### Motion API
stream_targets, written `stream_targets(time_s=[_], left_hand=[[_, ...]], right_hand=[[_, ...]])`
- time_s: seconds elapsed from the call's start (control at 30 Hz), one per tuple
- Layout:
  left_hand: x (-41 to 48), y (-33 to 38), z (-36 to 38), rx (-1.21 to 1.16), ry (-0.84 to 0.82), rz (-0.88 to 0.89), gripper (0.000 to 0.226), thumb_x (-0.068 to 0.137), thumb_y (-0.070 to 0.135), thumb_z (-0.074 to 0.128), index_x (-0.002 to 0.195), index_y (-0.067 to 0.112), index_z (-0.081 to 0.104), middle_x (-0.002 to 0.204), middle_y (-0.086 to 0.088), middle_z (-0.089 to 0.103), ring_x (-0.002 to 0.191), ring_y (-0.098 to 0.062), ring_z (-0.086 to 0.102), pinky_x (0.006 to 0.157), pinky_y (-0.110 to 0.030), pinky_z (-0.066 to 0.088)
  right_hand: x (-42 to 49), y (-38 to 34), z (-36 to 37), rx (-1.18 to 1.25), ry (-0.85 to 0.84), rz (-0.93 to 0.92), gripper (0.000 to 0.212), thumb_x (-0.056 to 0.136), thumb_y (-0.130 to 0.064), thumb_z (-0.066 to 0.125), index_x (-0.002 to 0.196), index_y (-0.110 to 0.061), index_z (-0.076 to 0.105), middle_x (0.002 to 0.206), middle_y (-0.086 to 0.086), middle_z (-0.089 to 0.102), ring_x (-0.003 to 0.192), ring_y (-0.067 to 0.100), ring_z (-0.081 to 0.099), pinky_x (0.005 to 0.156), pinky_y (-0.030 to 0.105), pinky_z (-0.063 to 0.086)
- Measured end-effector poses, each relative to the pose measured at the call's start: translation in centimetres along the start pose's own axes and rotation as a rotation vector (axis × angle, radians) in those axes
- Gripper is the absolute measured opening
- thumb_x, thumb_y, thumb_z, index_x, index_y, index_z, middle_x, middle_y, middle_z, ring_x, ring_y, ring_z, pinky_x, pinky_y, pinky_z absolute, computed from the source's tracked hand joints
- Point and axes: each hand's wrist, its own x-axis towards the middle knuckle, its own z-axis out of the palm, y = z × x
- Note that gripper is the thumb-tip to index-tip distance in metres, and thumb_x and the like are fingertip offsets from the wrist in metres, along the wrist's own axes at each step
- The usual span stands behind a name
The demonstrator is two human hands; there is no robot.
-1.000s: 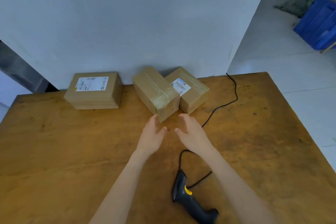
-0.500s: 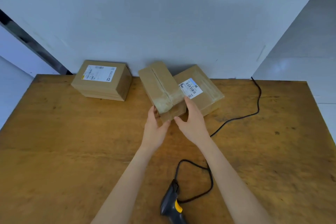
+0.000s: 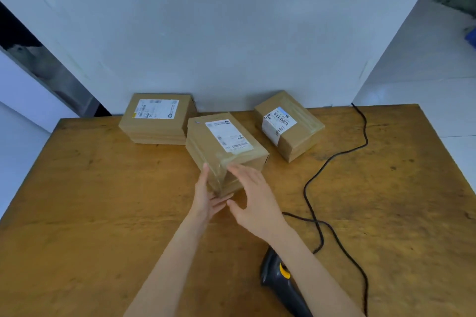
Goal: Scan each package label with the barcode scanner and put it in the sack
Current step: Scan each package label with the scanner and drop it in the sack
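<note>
Your wooden table (image 3: 103,213) fills the lower frame. At centre, the middle box (image 3: 224,147) lies label up between the left box (image 3: 157,118) and the right box (image 3: 288,126). Your left hand (image 3: 206,198) presses flat against its near-left side. Your right hand (image 3: 253,201), fingers spread, touches its near end. The scanner (image 3: 280,283) lies at bottom centre.

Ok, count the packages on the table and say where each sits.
3: the left package by the wall; the middle package, left hand and right hand at its near end; the right package near the cable. None seems hidden.
</note>
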Motion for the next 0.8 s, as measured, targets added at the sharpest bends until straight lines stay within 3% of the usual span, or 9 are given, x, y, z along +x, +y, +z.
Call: stream_targets(time_s=[0.13,0.3,0.47,0.6,0.7,0.8], left_hand=[[-0.7,-0.1,-2.8,0.005,-0.132,-0.122,0.109,0.059,0.085,0.060,0.147,0.023,0.038,0.140,-0.015,0.050,0.103,-0.029,0.064,0.102,-0.051,0.045],[-1.9,-0.7,-6.6,0.049,-0.255,-0.164,0.109,0.060,0.080,0.065,0.149,0.025,0.035,0.143,-0.016,0.047,0.100,-0.027,0.065,0.103,-0.049,0.045],[-2.8,-2.1,-10.4,0.130,-0.297,-0.205,0.107,0.064,0.075,0.066,0.150,0.025,0.028,0.145,-0.016,0.044,0.101,-0.028,0.064,0.098,-0.047,0.048],[-4.0,-2.9,-12.6,0.144,-0.297,-0.200,0.111,0.055,0.071,0.077,0.147,0.027,0.033,0.149,-0.015,0.040,0.109,-0.028,0.061,0.086,-0.045,0.054],[-5.0,-3.2,-14.1,0.216,-0.288,-0.159,0.116,0.045,0.073,0.077,0.143,0.027,0.036,0.137,-0.007,0.049,0.098,-0.022,0.067,0.079,-0.040,0.057],[-4.9,-2.8,-15.7,0.350,-0.292,-0.093,0.110,0.045,0.078,0.070,0.139,0.030,0.040,0.125,0.000,0.058,0.099,-0.020,0.068,0.087,-0.041,0.052]], right_hand=[[-2.3,-2.9,3.2,-0.113,0.031,0.017,0.058,0.083,-0.027,0.062,0.138,-0.022,0.045,0.146,-0.011,0.041,0.139,0.011,0.028,0.114,0.031,0.029],[-4.8,-5.4,6.7,-0.255,0.059,-0.010,0.039,0.078,-0.026,0.062,0.116,-0.020,0.057,0.145,-0.008,0.039,0.133,0.019,0.037,0.094,0.039,0.047],[-8.1,-7.2,9.7,-0.233,0.031,0.050,0.036,0.080,-0.034,0.061,0.115,-0.025,0.060,0.149,-0.013,0.032,0.139,0.012,0.028,0.107,0.037,0.035],[-10.5,-8.8,11.7,-0.240,0.017,0.039,0.033,0.081,-0.038,0.061,0.112,-0.026,0.062,0.150,-0.016,0.030,0.139,0.009,0.027,0.110,0.035,0.031],[-11.5,-9.9,12.3,-0.193,0.041,0.039,0.029,0.082,-0.036,0.062,0.110,-0.027,0.062,0.145,-0.019,0.038,0.135,0.005,0.033,0.109,0.032,0.034],[-12.2,-10.5,12.0,-0.125,0.162,0.103,0.025,0.086,-0.035,0.058,0.109,-0.027,0.063,0.123,-0.019,0.055,0.117,-0.001,0.047,0.102,0.024,0.042]])
